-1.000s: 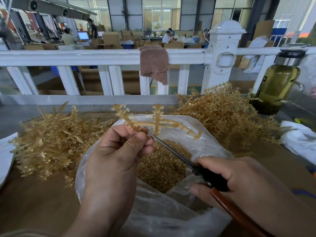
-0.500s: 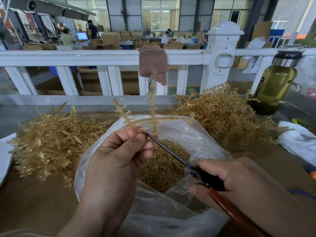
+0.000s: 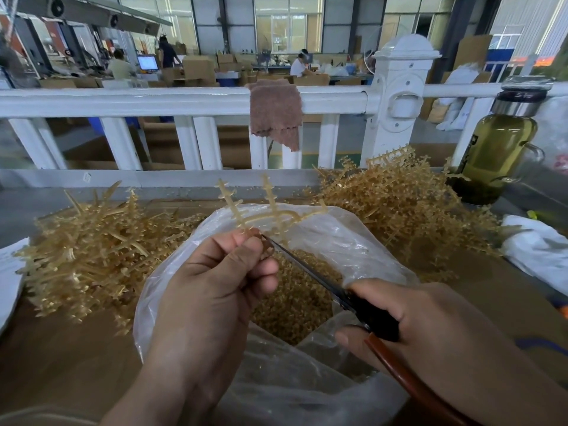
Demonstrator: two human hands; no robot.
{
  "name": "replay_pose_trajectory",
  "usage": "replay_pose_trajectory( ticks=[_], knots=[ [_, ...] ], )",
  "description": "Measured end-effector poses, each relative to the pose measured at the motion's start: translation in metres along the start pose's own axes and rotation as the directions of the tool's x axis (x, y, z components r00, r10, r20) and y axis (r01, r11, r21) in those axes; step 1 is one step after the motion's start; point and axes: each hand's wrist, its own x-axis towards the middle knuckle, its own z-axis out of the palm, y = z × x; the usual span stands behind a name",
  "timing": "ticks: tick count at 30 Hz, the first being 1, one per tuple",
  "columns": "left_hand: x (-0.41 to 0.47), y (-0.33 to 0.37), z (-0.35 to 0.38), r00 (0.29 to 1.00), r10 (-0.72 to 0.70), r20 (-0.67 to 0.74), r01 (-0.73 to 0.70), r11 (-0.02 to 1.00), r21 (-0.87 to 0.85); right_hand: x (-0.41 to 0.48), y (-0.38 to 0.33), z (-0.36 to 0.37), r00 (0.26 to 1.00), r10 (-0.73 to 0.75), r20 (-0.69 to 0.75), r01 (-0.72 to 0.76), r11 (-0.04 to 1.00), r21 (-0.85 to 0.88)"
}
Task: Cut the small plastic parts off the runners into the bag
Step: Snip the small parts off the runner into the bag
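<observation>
Fingers (image 3: 246, 241) of our left hand (image 3: 215, 287) are pinching one runner (image 3: 270, 215) by its near end and holding it over the open bag (image 3: 362, 241). Our right hand (image 3: 430, 318) is gripping the cutter (image 3: 310, 272), fingers curled round its dark handle, with the blade tip just beside the left fingertips.

We are judging this as mid-cycle: trimming at the pinched end, above the loose parts (image 3: 295, 299) in the bag. The next move is calling for the blade set at a stub, clear of our fingertips, with the runner above the bag mouth.

We are not making out whether the blades are parted, nor which part they are meeting. The left hand is covering the runner's near end, and the handle is running out of frame. Heaps (image 3: 92, 247) of runners are lying on the table (image 3: 46, 348) on either side.
</observation>
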Motion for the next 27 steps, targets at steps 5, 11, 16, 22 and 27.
replay_pose_trajectory(
  ticks=[5,11,16,22,27],
  knots=[
    [-0.0014,0.0009,0.0014,1.000,0.005,0.014,-0.005,1.000,0.013,0.0002,0.0019,0.0008,1.000,-0.008,-0.018,0.008,1.000,-0.027],
    [-0.0020,0.0004,0.0011,1.000,0.015,0.010,-0.015,0.999,0.033,0.0001,0.0024,0.0009,1.000,-0.015,-0.020,0.015,0.999,-0.043],
    [-0.0022,-0.0001,0.0007,1.000,0.025,0.011,-0.025,0.998,0.049,-0.0002,0.0005,0.0002,0.999,-0.019,-0.026,0.018,0.999,-0.045],
    [-0.0024,-0.0022,0.0001,0.999,0.030,0.009,-0.031,0.999,0.021,-0.0018,-0.0062,0.0021,1.000,-0.009,-0.016,0.009,1.000,0.008],
    [-0.0031,-0.0030,0.0010,1.000,0.012,0.019,-0.012,1.000,-0.004,-0.0032,-0.0065,0.0021,1.000,-0.002,-0.008,0.002,1.000,0.006]
  ],
)
